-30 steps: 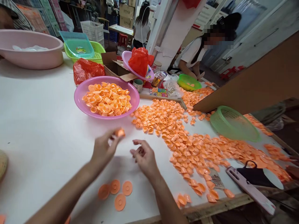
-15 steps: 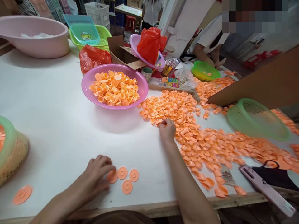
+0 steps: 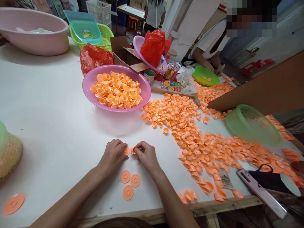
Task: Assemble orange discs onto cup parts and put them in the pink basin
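My left hand (image 3: 114, 153) pinches the edge of an orange toy saucer (image 3: 126, 151), a flat disc with a raised ring at its middle. Just to the right, my right hand (image 3: 146, 155) holds a small orange toy cup (image 3: 133, 150) between thumb and fingers, close beside the saucer. Nearer to me, three more saucers (image 3: 128, 192) lie flat on the white table (image 3: 71, 133). Loose orange cups (image 3: 204, 142) are heaped to the right. Beyond my hands stands a pink basin (image 3: 116, 109) filled with orange cups, some apparently on saucers.
A green basket (image 3: 9, 152) stands at the left edge, near a single saucer (image 3: 13, 204). On the right are another green basket (image 3: 251, 125), a phone (image 3: 261, 193) and a black mask (image 3: 270, 180). A co-worker's arm (image 3: 205, 61) reaches by a green bowl (image 3: 205, 76) behind.
My right hand has come left from the heap with a cup. My left hand has lifted a saucer from the group of discs and moved forward, so both hands are now close together.
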Available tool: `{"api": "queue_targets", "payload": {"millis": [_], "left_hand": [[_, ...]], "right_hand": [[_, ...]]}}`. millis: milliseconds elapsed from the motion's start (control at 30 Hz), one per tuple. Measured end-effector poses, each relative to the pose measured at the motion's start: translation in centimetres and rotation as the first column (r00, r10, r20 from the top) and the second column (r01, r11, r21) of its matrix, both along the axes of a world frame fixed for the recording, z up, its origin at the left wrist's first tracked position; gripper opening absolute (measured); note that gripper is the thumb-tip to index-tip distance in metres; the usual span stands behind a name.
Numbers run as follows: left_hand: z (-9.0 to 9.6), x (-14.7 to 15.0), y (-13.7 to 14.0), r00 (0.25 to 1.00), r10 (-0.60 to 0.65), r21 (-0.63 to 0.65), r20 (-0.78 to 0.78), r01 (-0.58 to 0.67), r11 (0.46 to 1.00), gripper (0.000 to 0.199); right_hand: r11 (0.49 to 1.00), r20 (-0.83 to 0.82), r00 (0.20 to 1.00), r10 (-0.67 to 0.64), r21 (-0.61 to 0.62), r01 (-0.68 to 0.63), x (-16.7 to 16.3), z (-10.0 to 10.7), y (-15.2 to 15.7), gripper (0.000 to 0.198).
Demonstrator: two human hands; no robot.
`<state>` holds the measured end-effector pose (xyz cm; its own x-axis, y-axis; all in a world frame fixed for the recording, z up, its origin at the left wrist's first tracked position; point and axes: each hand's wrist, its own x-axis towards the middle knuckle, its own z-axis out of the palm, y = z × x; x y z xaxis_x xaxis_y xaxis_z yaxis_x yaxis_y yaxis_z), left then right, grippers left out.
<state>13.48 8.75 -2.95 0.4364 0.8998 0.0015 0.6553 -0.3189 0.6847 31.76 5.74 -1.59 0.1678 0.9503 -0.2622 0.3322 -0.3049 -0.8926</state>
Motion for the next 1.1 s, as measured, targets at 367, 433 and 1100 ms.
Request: {"api": "queue_targets", "payload": {"millis": [367,433,1100], "left_hand": [[0.5,0.1,-0.2,0.974,0.016,-0.14,0.224,0.016,0.99,0.03],[1.2,0.0,0.4,0.958,0.087,-0.287,0.273,-0.005,0.958,0.03],[7.1,0.9,5.7,0.884,0.318,-0.009,0.343,-0.335,0.942,0.01]], "right_hand": [[0.993,0.2,0.974,0.109,0.012,-0.113,-2.6,0.6,0.9,0.014],[0.991,0.214,0.968,0.13,0.005,-0.134,-2.5,0.8,0.9,0.015],[0.888,0.412,0.803,-0.431,0.352,0.295,8.4,1.4,4.9,0.022]]}}
